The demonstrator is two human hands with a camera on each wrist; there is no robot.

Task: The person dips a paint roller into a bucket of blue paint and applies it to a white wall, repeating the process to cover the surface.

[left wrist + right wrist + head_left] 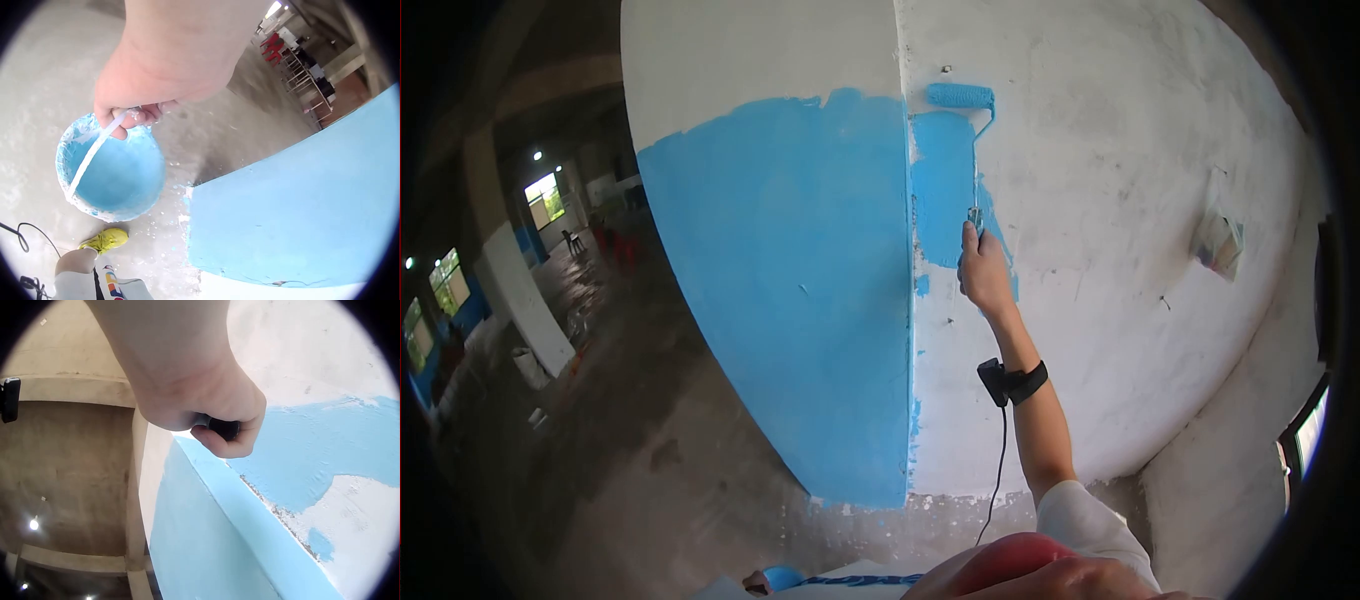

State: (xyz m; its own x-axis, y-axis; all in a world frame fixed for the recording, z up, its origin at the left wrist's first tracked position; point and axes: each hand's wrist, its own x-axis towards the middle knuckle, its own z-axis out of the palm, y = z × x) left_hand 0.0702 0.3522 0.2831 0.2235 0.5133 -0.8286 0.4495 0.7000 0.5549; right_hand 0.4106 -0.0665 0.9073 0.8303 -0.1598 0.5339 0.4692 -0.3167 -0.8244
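Observation:
My right hand [985, 268] grips the handle of a paint roller, its arm stretched up along the wall. The roller's blue sleeve [960, 95] lies over the white wall [1090, 230], just above a fresh blue patch [943, 185] beside the corner. In the right wrist view the dark handle end [224, 429] shows inside the curled fingers. My left hand [169, 75] holds the white handle [94, 159] of a paint bucket [157, 181] hanging low. Light blue paint [115, 175] is inside it, and its rim is smeared with paint.
Left of the corner, the adjoining wall face [790, 250] is blue below and bare above. A plastic bag [1220, 240] hangs on the white wall at right. Paint specks dot the concrete floor [630, 480]. Red chairs [273, 49] and desks stand farther off.

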